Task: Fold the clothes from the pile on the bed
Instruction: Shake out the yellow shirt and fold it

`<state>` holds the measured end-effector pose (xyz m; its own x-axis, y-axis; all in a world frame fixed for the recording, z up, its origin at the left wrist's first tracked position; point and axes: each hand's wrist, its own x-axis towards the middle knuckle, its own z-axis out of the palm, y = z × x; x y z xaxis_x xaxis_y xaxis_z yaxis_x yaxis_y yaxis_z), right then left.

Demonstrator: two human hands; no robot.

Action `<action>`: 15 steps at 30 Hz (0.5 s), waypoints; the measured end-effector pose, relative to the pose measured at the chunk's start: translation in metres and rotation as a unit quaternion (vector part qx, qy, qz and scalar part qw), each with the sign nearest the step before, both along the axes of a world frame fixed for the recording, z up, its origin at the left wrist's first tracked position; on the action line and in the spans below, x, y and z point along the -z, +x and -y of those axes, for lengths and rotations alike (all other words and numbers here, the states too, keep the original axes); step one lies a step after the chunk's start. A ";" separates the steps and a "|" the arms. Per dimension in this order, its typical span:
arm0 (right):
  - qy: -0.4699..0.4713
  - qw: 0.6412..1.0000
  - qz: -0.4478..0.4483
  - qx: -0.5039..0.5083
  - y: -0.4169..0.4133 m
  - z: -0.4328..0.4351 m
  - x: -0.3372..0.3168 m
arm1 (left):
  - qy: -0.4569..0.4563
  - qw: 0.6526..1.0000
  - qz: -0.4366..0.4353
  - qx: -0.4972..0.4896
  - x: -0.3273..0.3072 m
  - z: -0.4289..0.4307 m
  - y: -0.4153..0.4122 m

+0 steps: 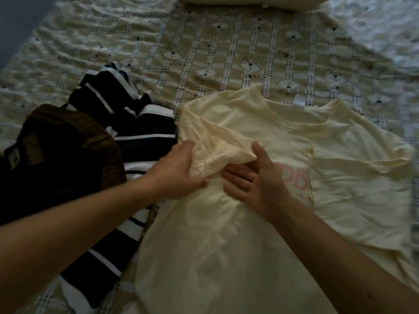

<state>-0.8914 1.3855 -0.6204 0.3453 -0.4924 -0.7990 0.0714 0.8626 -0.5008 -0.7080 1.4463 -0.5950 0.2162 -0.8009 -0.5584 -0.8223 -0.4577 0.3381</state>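
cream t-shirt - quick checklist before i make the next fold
1. Grip: the left hand holds the folded-over sleeve of the cream t-shirt: ok.
2. Support: the right hand is open, fingertips tucked under that fold: ok.
3. Folded sleeve lying smooth: not ok, it is bunched and creased.
4. The other sleeve spread out on the bedspread: ok, though wrinkled.
5. Shirt apart from the striped garment: not ok, their edges touch.
6. Hem straight: cannot tell, it runs out of the picture.
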 end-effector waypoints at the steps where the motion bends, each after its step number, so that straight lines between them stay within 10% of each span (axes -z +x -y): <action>1: -0.001 0.999 -0.033 -0.012 0.006 0.004 -0.003 | -0.015 1.000 0.018 -0.020 0.007 -0.004 -0.002; 5: -0.017 0.990 -0.135 -0.042 0.024 0.026 -0.009 | -0.142 0.987 0.025 -0.072 0.009 -0.008 -0.009; 9: -0.079 0.979 -0.186 -0.018 0.032 0.053 -0.008 | -0.301 0.934 0.026 0.191 -0.008 -0.026 -0.032; 12: -0.170 0.946 -0.272 -0.042 0.024 0.062 0.000 | -0.137 0.926 0.048 0.348 -0.008 -0.041 -0.039; 15: -0.230 0.918 -0.315 -0.066 0.005 0.052 0.009 | -0.062 0.950 0.071 0.297 -0.002 -0.039 -0.033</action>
<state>-0.8869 1.3331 -0.6297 -0.0333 -0.8152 -0.5782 -0.4471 0.5296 -0.7209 -0.7405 1.4854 -0.5932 -0.2282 -0.8634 -0.4499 -0.9643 0.1368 0.2265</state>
